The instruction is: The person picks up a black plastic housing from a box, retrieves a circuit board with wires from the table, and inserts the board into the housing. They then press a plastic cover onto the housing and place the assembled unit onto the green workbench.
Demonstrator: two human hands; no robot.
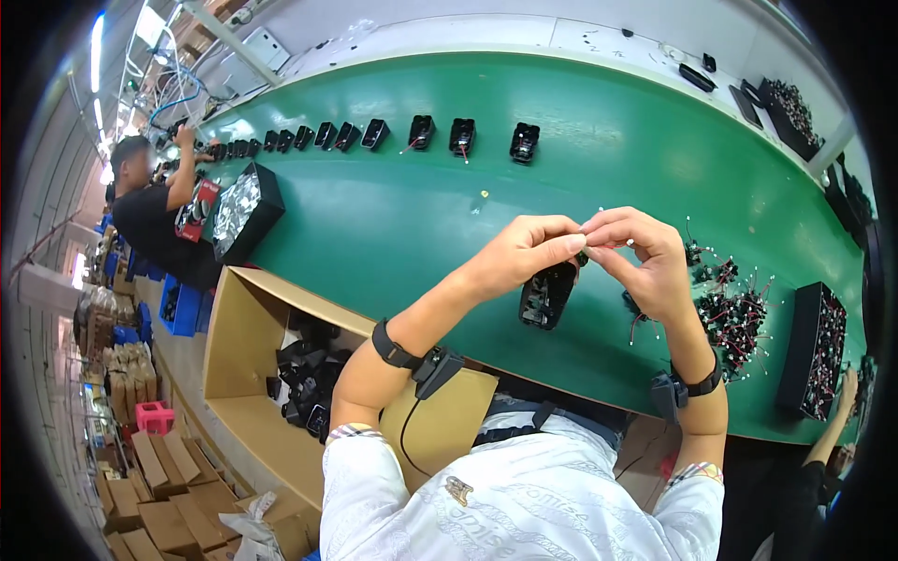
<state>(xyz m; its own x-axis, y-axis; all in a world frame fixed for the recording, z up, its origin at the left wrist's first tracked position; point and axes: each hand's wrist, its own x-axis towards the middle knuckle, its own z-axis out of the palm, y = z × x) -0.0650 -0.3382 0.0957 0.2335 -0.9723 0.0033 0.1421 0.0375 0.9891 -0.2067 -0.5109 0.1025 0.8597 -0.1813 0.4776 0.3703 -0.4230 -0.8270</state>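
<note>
My left hand (535, 251) and my right hand (645, 254) meet over the table, fingertips pinched together. Between them are a thin red wire (619, 246) and a small dark part, mostly covered by the fingers. Just under my left hand is a black plastic housing (546, 301), open side up, its inner details partly hidden. To the right of my right hand lies a loose pile of small black wired parts (737, 318) with red and black leads and white ends. One such part (636, 307) sits close to my right wrist.
Black housings (525, 142) stand in a row along the green table (393, 224). Nearby are a cardboard box (245, 351) of black pieces, a black bin (248, 211) of silvery pieces and another bin (812, 352) of wired parts. A co-worker (154, 201) works at left; another person's hand (848, 391) shows at right.
</note>
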